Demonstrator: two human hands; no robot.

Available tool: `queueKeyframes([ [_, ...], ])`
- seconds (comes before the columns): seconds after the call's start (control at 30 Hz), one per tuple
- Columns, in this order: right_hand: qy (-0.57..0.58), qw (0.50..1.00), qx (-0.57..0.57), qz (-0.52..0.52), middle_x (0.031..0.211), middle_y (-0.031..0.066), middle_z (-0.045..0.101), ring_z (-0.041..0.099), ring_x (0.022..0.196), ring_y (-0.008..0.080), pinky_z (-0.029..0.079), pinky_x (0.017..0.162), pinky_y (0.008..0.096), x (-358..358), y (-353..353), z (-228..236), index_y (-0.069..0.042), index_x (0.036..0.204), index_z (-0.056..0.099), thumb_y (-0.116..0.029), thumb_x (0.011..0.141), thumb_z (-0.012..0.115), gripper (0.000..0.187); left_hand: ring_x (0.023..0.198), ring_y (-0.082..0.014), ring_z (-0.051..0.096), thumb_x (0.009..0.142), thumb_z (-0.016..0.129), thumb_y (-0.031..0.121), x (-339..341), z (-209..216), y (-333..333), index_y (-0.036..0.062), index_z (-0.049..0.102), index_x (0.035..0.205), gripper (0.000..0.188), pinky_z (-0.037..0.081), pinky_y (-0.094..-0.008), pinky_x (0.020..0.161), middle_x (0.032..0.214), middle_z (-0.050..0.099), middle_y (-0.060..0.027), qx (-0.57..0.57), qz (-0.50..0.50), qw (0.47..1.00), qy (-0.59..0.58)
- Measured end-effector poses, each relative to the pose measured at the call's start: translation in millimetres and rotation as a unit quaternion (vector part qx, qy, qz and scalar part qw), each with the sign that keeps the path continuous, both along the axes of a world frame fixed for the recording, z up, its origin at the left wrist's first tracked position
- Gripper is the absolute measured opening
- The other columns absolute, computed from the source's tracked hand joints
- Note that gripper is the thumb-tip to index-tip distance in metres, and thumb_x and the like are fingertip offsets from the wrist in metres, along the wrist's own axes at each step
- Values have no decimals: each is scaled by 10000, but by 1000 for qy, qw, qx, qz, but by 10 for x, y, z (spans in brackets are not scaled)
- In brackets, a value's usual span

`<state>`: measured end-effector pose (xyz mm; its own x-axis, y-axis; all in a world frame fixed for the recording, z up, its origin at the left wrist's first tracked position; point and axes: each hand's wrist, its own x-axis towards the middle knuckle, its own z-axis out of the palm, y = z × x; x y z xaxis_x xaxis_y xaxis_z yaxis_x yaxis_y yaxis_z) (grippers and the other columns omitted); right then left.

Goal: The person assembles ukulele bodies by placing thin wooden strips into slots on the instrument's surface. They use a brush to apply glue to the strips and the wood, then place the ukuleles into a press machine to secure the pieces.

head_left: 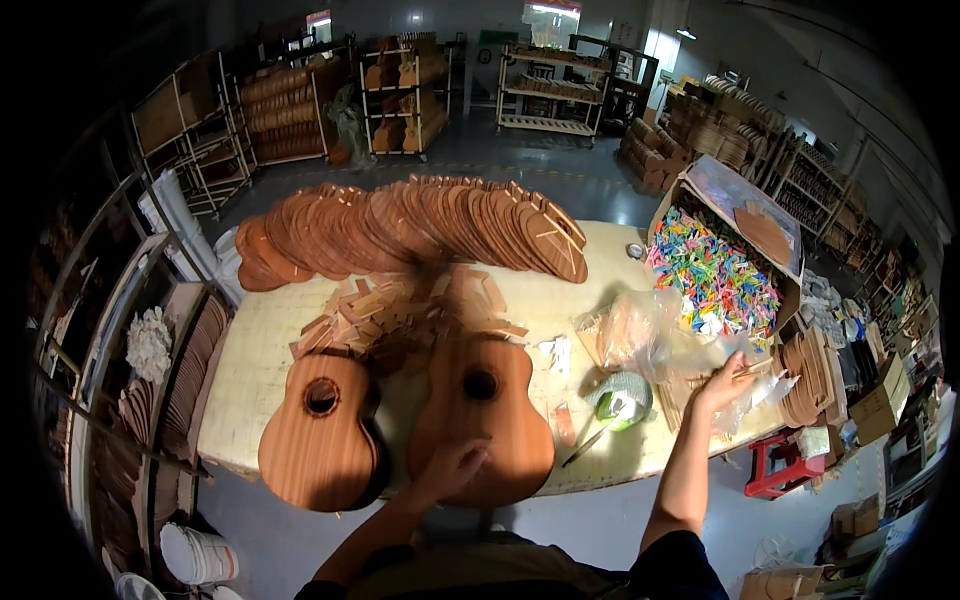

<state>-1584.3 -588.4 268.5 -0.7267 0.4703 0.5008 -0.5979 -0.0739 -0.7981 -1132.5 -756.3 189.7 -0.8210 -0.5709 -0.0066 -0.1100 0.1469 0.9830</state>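
Note:
Two ukulele bodies of reddish-brown wood with round soundholes rest near the table's front edge: the left body (310, 440) and the right body (510, 420). My left hand (455, 468) is over the lower part of the right body, fingers loosely bent and apart, with nothing visible in them. Out to the right, my right hand (720, 387) is closed at a clear plastic bag (735, 415). Thin pale wooden strips (748, 370) show at its fingertips; the bag's film partly blurs them. Between the hands stands a green glue container (620, 400), a thin brush (588, 447) beside it.
Behind the bodies lie loose wood blocks (360, 315) and a long row of curved wooden plates (400, 225). A box of colourful clips (710, 270) stands at the table's right end, with a red stool (785, 465) below. A rack (150, 400) borders the left side.

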Motion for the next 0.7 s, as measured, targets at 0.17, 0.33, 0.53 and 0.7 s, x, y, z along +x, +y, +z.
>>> queueKeyframes([
  [0.17, -163, 840, -69, 513, 550, 0, 443, 427, 468, 112, 380, 453, 267, 2187, -365, 206, -64, 1017, 514, -287, 958, 568, 237, 849, -230, 638, 885, 594, 102, 88, 57, 115, 31, 631, 1051, 185, 506, -328, 752, 942, 664, -109, -144, 7, 987, 66],
  [0.33, -173, 714, 223, 641, 740, 28, 603, 549, 581, 61, 428, 512, 218, 2944, -490, -597, 14, 1028, 599, -130, 923, 617, 180, 877, -259, 586, 801, 624, 58, 267, 165, 348, 56, 644, 942, 142, 459, -372, 833, 911, 649, -75, -279, -88, 947, 135],
  [0.53, 134, 566, 607, 541, 1069, 155, 603, 582, 976, 360, 483, 825, 399, 3018, -746, -238, -44, 1110, 623, -236, 744, 762, 437, 922, -246, 580, 772, 643, 53, 379, 66, 436, 62, 666, 926, 156, 459, -367, 855, 923, 654, -55, -335, -68, 930, 139],
  [0.7, 203, 682, 558, 427, 916, 137, 624, 567, 914, 324, 468, 798, 387, 2849, -510, -226, -24, 1022, 656, -102, 738, 750, 309, 925, -246, 584, 763, 650, 43, 413, 60, 427, 61, 667, 917, 156, 466, -367, 843, 920, 655, -56, -337, -50, 925, 170],
])
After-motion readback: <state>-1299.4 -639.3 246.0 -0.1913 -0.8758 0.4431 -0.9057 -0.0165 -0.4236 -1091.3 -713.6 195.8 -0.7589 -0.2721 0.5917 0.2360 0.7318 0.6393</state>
